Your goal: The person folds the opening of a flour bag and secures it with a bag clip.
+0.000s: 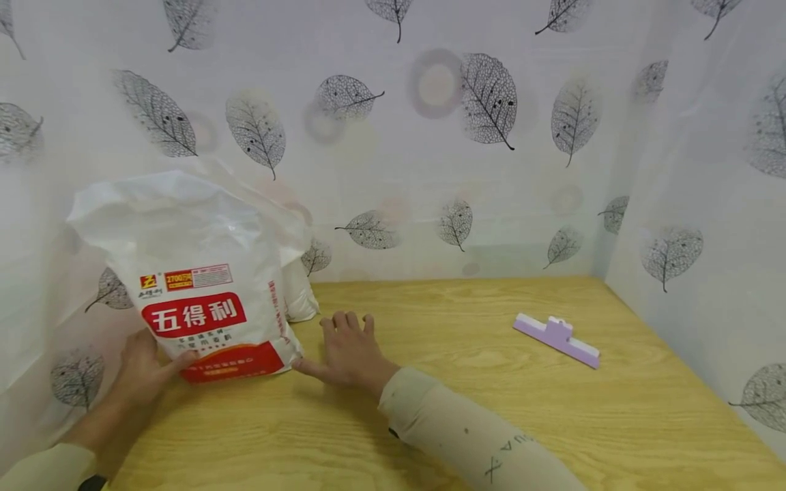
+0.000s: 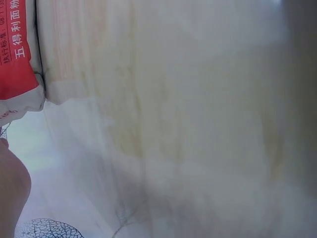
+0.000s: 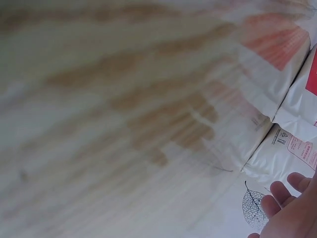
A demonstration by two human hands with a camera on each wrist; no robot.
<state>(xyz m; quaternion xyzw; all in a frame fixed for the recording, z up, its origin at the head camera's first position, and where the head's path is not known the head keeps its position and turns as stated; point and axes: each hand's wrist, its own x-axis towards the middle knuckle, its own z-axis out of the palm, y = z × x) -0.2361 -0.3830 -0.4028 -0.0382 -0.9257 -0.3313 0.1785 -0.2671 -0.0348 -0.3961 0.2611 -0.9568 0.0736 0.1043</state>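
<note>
A white flour bag with red printed panels stands on the left of the table in the head view, leaning slightly. At its lower left edge my left hand holds the bag, thumb across the front and fingers partly hidden behind the side. My right hand is beside the lower right corner, fingers spread over the table and thumb at the bag's edge. The right wrist view shows the right fingers loosely extended, holding nothing. Only part of the left hand appears in the left wrist view, beside the bag's bottom.
Behind the flour bag stands a second white bag, mostly hidden. A purple and white clip lies at the right of the wooden table. A leaf-patterned curtain borders the table at the back and sides.
</note>
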